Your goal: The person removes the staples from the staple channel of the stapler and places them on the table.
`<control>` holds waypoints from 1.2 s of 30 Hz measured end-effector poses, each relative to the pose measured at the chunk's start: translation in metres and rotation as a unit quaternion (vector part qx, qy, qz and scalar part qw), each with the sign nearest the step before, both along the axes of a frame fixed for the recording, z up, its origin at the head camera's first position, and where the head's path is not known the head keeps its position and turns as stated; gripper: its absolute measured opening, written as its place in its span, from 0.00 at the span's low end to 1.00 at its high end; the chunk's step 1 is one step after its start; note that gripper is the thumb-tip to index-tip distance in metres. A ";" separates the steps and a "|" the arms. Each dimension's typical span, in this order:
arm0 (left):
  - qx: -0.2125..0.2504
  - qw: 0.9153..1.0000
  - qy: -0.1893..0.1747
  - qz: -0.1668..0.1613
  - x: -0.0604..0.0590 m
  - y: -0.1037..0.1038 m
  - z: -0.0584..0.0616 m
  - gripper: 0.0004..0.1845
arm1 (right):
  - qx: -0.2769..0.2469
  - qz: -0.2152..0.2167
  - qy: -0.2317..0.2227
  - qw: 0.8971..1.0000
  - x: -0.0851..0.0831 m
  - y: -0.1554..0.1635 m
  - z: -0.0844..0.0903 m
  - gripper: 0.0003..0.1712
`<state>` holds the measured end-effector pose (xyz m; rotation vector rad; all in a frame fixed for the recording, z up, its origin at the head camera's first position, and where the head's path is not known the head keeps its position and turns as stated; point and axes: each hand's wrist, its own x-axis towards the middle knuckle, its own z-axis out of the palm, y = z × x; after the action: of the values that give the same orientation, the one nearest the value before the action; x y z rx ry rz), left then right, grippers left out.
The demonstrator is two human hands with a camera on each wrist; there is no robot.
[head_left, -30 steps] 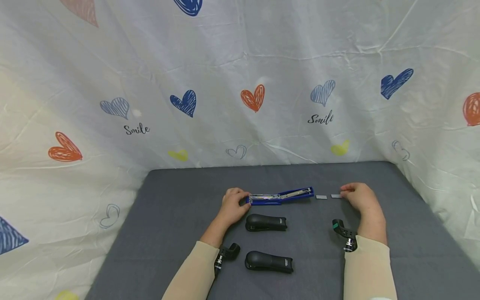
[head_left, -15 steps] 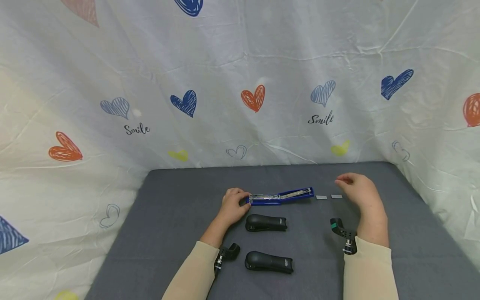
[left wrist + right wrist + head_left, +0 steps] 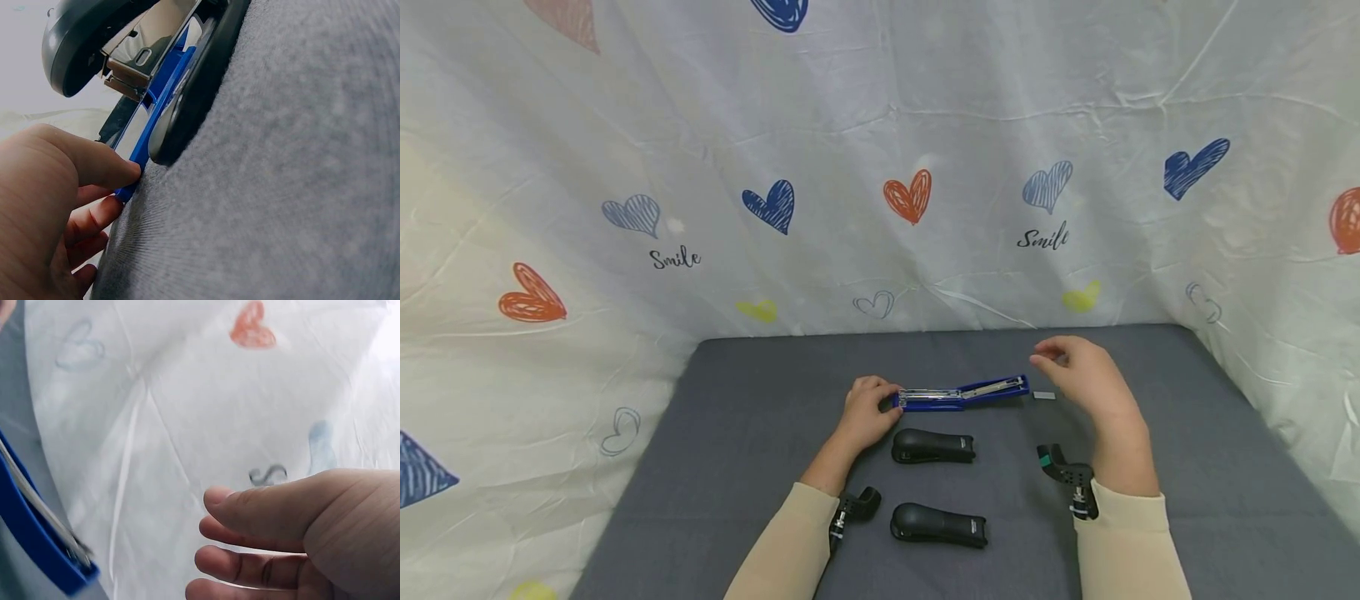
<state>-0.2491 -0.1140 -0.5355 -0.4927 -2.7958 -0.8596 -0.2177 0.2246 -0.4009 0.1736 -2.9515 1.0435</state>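
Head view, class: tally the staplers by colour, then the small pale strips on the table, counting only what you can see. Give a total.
Blue stapler: 1
Black staplers: 2
Small pale strip: 1
Total in view: 4

In the head view, the bare left hand (image 3: 867,414) is covering one end of the open, silver-railed blue stapler (image 3: 931,407). The left-wrist view is cropping the rounded black stapler (image 3: 206,78); the right-wrist view, the bare right hand (image 3: 337,531). The flat grey strip (image 3: 1043,396) is seemingly showing too small to identify.
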 end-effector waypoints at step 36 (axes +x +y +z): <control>-0.005 1.000 -0.009 0.002 0.000 0.000 0.003 0.17 | 0.122 0.303 0.024 0.945 0.031 -0.152 -0.036 0.22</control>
<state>-0.2493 -0.1137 -0.5328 -0.4824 -2.8186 -0.8531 -0.1863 0.0724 -0.4366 1.1492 -3.0279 0.6608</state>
